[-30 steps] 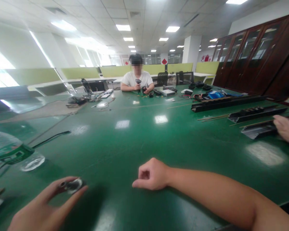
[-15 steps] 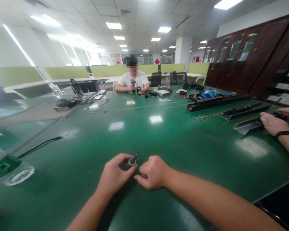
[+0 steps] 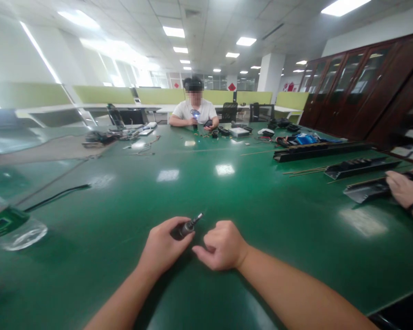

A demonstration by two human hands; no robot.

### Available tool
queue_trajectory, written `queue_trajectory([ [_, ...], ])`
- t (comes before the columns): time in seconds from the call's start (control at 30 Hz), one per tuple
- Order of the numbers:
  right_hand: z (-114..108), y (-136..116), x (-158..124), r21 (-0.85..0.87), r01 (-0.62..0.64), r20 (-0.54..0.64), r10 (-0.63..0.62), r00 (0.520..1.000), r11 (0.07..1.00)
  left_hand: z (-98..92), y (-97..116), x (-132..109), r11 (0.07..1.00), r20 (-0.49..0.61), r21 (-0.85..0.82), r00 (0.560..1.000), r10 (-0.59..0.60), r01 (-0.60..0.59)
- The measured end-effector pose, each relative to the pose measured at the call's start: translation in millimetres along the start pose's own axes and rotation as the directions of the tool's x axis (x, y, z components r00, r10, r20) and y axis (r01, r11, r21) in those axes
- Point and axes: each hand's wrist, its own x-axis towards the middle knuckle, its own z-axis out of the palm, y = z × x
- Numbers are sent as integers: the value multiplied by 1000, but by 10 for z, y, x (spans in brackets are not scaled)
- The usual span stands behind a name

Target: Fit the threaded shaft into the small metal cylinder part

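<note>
My left hand (image 3: pixel 165 240) is closed round a dark cylindrical tool (image 3: pixel 186 228), with thumb and fingers on its sides. A narrower shaft with a bright tip sticks out of its collar, tilted up and to the right; its lower part is hidden by the hand. Just to the right, my right hand (image 3: pixel 223 245) has its fingers curled in and its thumb stretched toward the left hand. It does not touch the tool. The inside of its fingers is hidden, so I cannot make out whether anything is there. Both hands are over the green tabletop (image 3: pixel 141 197).
A clear plastic bottle (image 3: pixel 27 233) lies at the left, near a black cable (image 3: pixel 58 197). Black metal channels (image 3: pixel 361 192) and thin rods lie at the right, by a co-worker's hand (image 3: pixel 404 188). Across the table a person (image 3: pixel 194 112) holds a lit power tool.
The tool in my left hand has tilted further to the right, showing more of its side. My right hand has barely moved. The view has shifted slightly; a light shows on the far person's tool.
</note>
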Motion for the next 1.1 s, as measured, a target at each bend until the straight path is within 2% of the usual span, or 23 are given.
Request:
queue_trajectory([
  [0.2,-127,-71,27,175,-105,-84,121,989,979,-30,-48,-22,999,-9,43,1000,-9,10],
  [0.4,-321,-164,1,356,-214,-205,299,932,910,-82,-2,-49,998,19,48,999,39,-40],
  [0.5,-368,-215,52,361,-220,-177,299,938,906,-101,2,-65,998,27,38,999,44,-45],
  [0.6,-403,-242,159,331,-156,-91,196,976,931,-120,-14,-94,999,22,28,999,39,-40],
  [0.67,-423,-223,205,312,-174,-19,190,982,934,-135,-15,-131,999,15,25,999,40,-40],
  [0.73,-426,-178,197,260,-135,-4,141,990,956,-146,4,-177,998,17,33,998,58,-59],
  [0.77,-419,-153,173,241,-143,-22,152,988,960,-148,19,-198,996,16,39,997,75,-75],
  [0.87,-370,-102,67,290,-303,-71,336,939,908,-129,74,-232,988,15,52,989,146,-147],
  [0.93,-340,-92,13,321,-294,-52,326,944,900,-103,98,-229,979,14,51,980,198,-199],
  [1.0,-326,-80,-13,308,-281,-94,323,942,909,-73,103,-215,967,24,53,968,248,-249],
  [1.1,-331,-32,-27,276,-317,-47,342,939,908,-41,87,-205,954,68,49,954,292,-295],
])
